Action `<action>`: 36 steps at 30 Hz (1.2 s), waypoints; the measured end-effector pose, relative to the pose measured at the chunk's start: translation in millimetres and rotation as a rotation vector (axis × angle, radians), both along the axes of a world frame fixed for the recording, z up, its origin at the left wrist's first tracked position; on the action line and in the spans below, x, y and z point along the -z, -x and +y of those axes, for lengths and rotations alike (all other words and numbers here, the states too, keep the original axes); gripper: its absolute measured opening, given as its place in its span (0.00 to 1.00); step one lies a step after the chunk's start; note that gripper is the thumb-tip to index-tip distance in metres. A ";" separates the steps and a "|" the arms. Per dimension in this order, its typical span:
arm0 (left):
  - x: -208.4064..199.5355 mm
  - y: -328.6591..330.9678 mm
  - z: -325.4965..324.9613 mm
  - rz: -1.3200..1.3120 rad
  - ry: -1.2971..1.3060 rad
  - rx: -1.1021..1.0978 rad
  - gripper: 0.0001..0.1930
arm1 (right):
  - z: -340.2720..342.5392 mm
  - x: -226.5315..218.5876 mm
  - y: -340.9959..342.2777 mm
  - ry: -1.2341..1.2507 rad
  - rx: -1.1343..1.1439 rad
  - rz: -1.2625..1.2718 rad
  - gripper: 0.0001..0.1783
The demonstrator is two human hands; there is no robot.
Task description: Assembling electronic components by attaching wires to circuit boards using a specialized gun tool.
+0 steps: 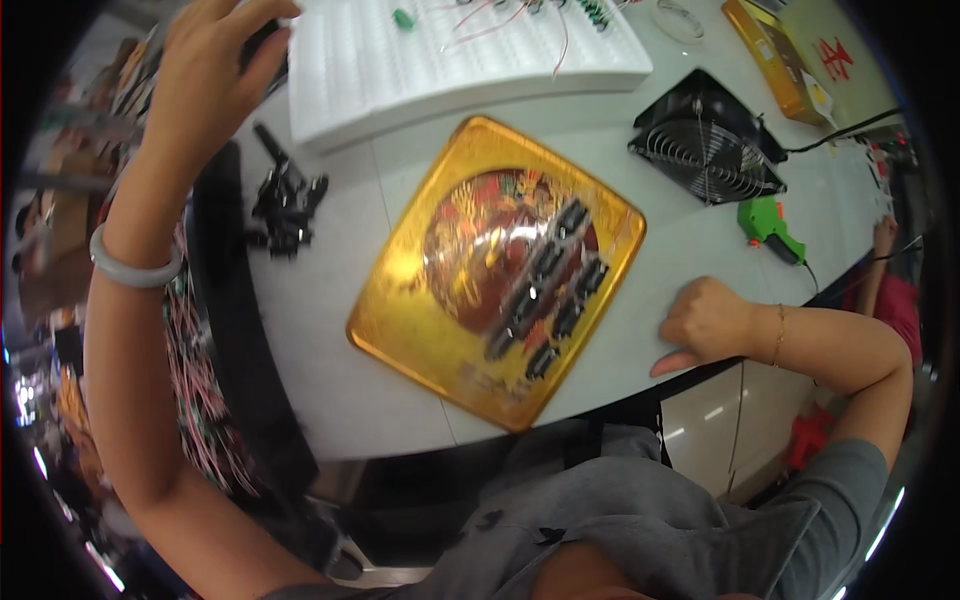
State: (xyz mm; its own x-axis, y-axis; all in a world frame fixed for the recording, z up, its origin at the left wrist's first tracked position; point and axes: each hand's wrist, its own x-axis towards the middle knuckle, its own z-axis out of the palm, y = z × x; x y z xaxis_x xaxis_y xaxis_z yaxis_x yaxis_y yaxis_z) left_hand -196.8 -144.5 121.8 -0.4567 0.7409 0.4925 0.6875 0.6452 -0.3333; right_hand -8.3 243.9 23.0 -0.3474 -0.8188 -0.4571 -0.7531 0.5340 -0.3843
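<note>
My left hand (215, 75) reaches up at the far left, beside the white ridged foam tray (370, 95). Its thumb and forefinger are apart, with nothing seen between them; the other fingers are partly hidden. My right hand (708, 322) rests on the right side of the table, fingers curled in and thumb sticking out, holding nothing that I can see. Between my hands lies a gold lid-like tray (400, 300) with a round dark red picture. Several small black parts (545, 262) are set out on it in slanting rows. A pile of similar black pieces (285, 210) sits left of it.
On the foam tray lie thin wires and small green boards (592, 12). A black fan (708, 140) with a wire guard, a green glue gun (770, 230) and a gold box (775, 60) stand at the right. Bundled wires (205, 400) hang beyond the table's left edge.
</note>
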 end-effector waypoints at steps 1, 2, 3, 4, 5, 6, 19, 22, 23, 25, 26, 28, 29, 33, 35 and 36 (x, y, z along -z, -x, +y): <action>-2.0 -25.5 22.0 0.017 0.014 -0.001 0.06 | 3.2 5.2 -3.1 0.081 0.013 0.086 0.20; -9.4 -54.1 36.2 -0.183 -0.054 -0.054 0.03 | 2.4 8.0 -6.8 0.176 0.018 0.167 0.20; -11.3 -74.4 37.9 -0.179 0.049 -0.023 0.04 | 2.2 12.4 -11.6 0.208 -0.019 0.169 0.20; -12.5 -98.0 38.2 -0.237 0.069 0.049 0.04 | 1.1 14.0 -16.2 0.278 0.032 0.235 0.19; 6.3 -115.7 26.2 -0.202 0.102 0.075 0.09 | -0.9 17.9 -15.2 0.359 0.077 0.297 0.17; 11.8 -144.5 35.1 -0.303 0.136 0.214 0.08 | 1.9 20.0 -21.0 0.367 0.112 0.340 0.15; 321.0 -371.9 133.8 -1.362 -0.027 -0.285 0.10 | 22.6 17.6 -59.1 0.470 0.382 0.471 0.26; 345.1 -310.0 177.2 -1.715 0.170 -0.385 0.13 | 18.2 12.8 -57.7 0.391 0.360 0.464 0.27; 344.4 -316.0 171.1 -1.704 0.147 -0.330 0.13 | 18.6 16.1 -54.0 0.317 0.396 0.476 0.27; 342.6 -311.3 162.6 -1.683 0.093 -0.259 0.13 | 20.8 21.9 -47.4 0.274 0.317 0.383 0.29; 338.1 -308.3 157.1 -1.674 0.063 -0.245 0.13 | 28.0 23.3 -45.6 0.230 0.335 0.385 0.29; 333.3 -286.3 141.4 -1.654 0.036 -0.189 0.13 | 39.0 27.2 -43.9 0.224 0.264 0.286 0.33; 336.9 -271.8 136.3 -1.649 0.026 -0.153 0.14 | 40.6 34.0 -34.8 0.176 0.311 0.285 0.33; 339.1 -253.6 119.6 -1.721 -0.050 -0.051 0.14 | 46.9 30.7 -29.4 0.306 0.174 0.319 0.32; 346.6 -260.5 129.1 -1.744 -0.047 0.078 0.15 | 40.7 23.2 -30.0 0.229 0.187 0.349 0.30; 338.6 -278.5 130.4 -1.734 -0.057 0.105 0.15 | 39.1 18.4 -29.0 0.243 0.201 0.332 0.30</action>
